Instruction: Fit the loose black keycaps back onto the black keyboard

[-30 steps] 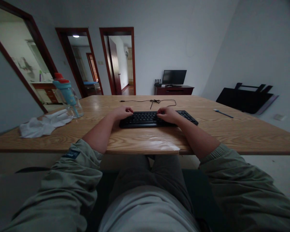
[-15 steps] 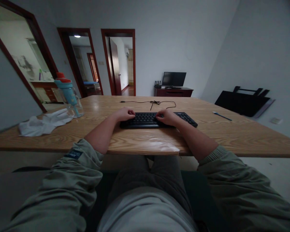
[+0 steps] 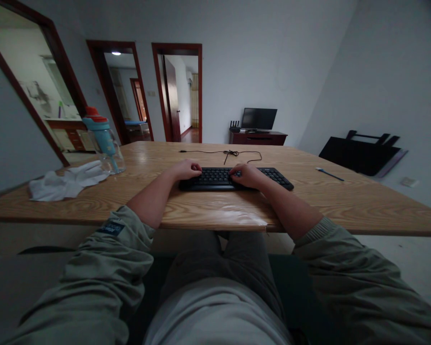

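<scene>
A black keyboard [image 3: 215, 178] lies flat on the wooden table [image 3: 345, 201] in front of me, its thin cable [image 3: 233, 153] curling away behind it. My left hand [image 3: 185, 169] rests on the keyboard's left end with its fingers curled over the keys. My right hand [image 3: 246, 174] lies on the middle-right keys, fingers bent down onto them. Neither hand holds anything. Both forearms lie on the table, sleeves pushed up to the elbows.
A clear bottle with a blue and red cap [image 3: 104, 141] stands at the left, next to a crumpled white cloth [image 3: 66, 180]. A pen-like tool [image 3: 328, 174] lies at the right. A folded black table [image 3: 361, 152] leans on the right wall. Doorways and a monitor [image 3: 258, 118] are behind.
My hands shifted slightly on the keys, the right one edging left. The view drifted a little; the keyboard stays where it was.
</scene>
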The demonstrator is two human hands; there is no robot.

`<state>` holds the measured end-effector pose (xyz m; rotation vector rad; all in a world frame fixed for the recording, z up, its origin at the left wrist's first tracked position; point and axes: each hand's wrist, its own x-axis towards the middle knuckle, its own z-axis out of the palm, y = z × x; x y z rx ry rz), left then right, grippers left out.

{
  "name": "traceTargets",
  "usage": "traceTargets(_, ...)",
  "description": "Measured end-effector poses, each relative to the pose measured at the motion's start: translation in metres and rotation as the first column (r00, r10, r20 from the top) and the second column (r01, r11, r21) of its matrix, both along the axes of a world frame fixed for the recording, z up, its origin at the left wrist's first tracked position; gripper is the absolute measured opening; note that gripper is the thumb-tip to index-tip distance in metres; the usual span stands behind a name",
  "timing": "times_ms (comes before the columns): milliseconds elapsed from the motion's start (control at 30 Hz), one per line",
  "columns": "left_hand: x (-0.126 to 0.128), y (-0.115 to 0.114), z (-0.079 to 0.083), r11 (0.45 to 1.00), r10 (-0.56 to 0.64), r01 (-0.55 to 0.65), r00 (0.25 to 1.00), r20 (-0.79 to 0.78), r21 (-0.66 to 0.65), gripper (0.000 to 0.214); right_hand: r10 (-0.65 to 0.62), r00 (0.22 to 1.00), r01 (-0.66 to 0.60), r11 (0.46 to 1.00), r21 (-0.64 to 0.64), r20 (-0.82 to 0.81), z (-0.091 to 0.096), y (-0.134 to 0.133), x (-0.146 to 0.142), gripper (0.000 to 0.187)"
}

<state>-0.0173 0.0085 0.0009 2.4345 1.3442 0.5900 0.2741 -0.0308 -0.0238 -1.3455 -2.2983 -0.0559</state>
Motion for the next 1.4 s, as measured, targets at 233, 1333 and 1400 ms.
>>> traceTargets(233, 0.000, 0.002, 0.000, 1.000, -0.005, 0.005, 1.000, 0.006, -0.002, 0.020, -0.033, 0.999, 0.033, 0.999, -0.008, 0.006, 0.002, -0.003, -0.001, 0.021)
traceTargets(1333, 0.000, 0.002, 0.001, 1.000, -0.005, 0.004, 0.995, -0.102, -0.002, 0.028, -0.073, 0.996, 0.080, 0.983, -0.166, 0.053, 0.018, -0.015, 0.005, 0.026)
traceTargets(1400, 0.000, 0.002, 0.001, 1.000, -0.006, 0.007, 0.994, -0.105, 0.009, 0.028, -0.067, 0.996, 0.076, 0.984, -0.161, 0.057, 0.018, -0.014, 0.006, 0.027)
